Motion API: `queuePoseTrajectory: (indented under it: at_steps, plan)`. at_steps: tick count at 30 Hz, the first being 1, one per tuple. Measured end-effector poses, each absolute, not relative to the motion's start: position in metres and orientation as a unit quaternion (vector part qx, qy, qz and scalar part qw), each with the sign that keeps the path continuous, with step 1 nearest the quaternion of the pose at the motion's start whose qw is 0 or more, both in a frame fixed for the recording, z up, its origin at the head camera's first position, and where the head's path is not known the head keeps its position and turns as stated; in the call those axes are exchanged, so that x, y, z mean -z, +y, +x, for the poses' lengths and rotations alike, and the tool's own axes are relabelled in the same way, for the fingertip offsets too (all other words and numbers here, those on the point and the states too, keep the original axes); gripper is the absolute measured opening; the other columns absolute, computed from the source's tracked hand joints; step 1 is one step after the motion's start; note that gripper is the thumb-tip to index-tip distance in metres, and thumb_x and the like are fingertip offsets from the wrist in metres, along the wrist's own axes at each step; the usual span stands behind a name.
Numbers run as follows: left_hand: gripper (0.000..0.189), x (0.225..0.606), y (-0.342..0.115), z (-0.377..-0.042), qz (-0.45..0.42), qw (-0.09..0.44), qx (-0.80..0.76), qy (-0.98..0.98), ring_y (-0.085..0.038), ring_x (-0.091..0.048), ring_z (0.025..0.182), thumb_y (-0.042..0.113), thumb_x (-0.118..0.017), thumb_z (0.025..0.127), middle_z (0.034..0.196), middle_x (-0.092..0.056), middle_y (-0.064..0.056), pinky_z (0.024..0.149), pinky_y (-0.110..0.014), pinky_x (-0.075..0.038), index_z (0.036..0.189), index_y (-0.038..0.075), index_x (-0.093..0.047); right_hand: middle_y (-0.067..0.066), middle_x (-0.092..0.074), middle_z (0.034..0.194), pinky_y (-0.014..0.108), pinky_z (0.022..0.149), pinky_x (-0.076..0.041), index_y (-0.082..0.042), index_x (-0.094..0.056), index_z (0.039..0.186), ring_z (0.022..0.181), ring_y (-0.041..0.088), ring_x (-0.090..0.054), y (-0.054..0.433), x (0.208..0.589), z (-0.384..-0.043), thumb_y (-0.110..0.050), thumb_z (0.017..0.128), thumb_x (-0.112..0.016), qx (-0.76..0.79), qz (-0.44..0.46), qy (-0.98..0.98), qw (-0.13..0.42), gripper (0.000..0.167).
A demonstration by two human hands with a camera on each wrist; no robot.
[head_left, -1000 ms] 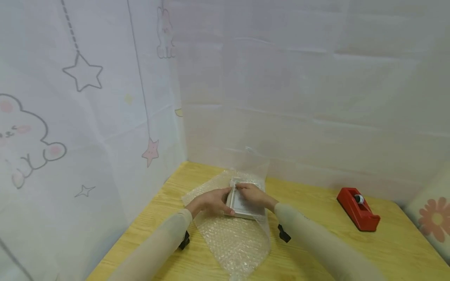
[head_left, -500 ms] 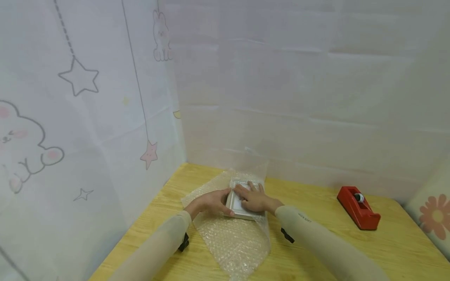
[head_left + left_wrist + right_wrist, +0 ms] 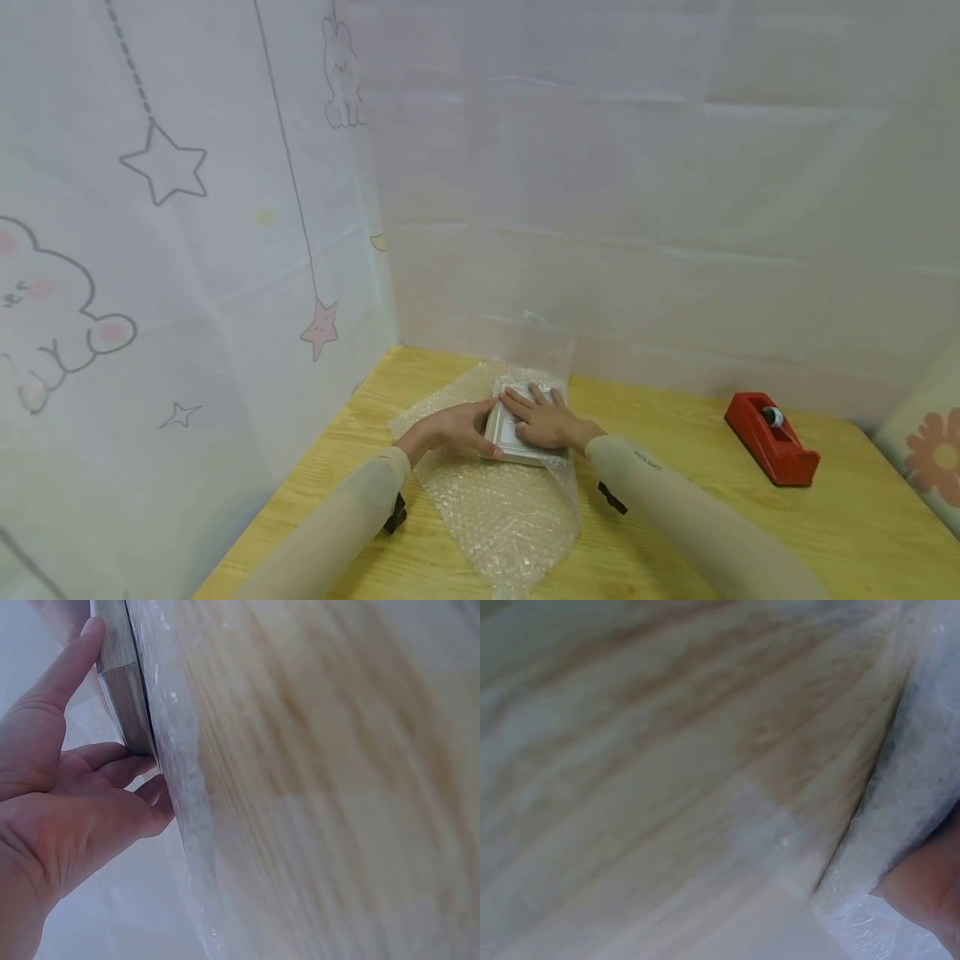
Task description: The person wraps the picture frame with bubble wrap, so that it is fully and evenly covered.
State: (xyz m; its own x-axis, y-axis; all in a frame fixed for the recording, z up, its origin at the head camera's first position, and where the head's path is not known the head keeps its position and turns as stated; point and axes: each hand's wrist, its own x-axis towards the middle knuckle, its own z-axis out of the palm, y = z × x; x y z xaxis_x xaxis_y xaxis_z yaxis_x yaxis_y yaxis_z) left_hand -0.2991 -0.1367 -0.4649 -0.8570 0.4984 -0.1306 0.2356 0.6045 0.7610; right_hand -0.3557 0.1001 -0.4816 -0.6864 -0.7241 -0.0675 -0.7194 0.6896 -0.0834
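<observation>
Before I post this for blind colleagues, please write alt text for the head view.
A left hand grips the side of a pale rectangular frame lying on bubble wrap, while a right hand lies spread over it. A red tape dispenser stands to the right on the yellow table.

The bubble wrap (image 3: 498, 508) is clear, glossy plastic with a bumpy surface. The picture frame (image 3: 507, 430) has smooth edges with a faint sheen. Wood grain runs across the smooth tabletop (image 3: 675, 433). The tape dispenser (image 3: 777, 456) looks like hard plastic, the sleeves (image 3: 675, 504) matt cloth.
</observation>
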Motion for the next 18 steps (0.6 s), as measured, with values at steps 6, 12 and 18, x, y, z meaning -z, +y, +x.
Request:
queuePoseTrajectory:
  at_steps: [6,12,18]
  plan:
    - [0.117,0.464,-0.137,-0.303,0.206,0.170,-0.386,0.883,-0.031,-0.020,0.150,0.044,-0.088,0.080,0.166,-0.022,-0.014,0.118,-0.051,-0.022,0.163,0.005,-0.015,-0.001,-0.012,0.170,0.072,0.112,-0.006,-0.022,-0.014,0.166,0.151,0.044,-0.005,0.103,0.482,-0.358,-0.036,0.107,-0.033,0.037,-0.392,0.918,0.045,0.064]
    - [0.104,0.461,-0.147,-0.304,0.226,0.176,-0.380,0.880,-0.032,-0.020,0.150,0.040,-0.081,0.089,0.166,-0.022,-0.015,0.118,-0.052,-0.021,0.163,0.004,-0.017,0.000,-0.015,0.169,0.072,0.112,-0.004,-0.021,-0.018,0.165,0.151,0.046,-0.007,0.104,0.481,-0.358,-0.036,0.108,-0.031,0.063,-0.395,0.915,0.048,0.060]
    - [0.092,0.454,-0.176,-0.298,0.193,0.121,-0.257,0.939,-0.043,-0.020,0.149,0.056,-0.067,0.094,0.163,-0.024,-0.024,0.113,-0.063,-0.024,0.161,0.005,-0.029,0.004,-0.015,0.169,0.073,0.111,-0.001,-0.018,-0.018,0.165,0.150,0.048,-0.005,0.104,0.483,-0.356,-0.037,0.109,-0.032,0.078,-0.399,0.912,0.055,0.061]
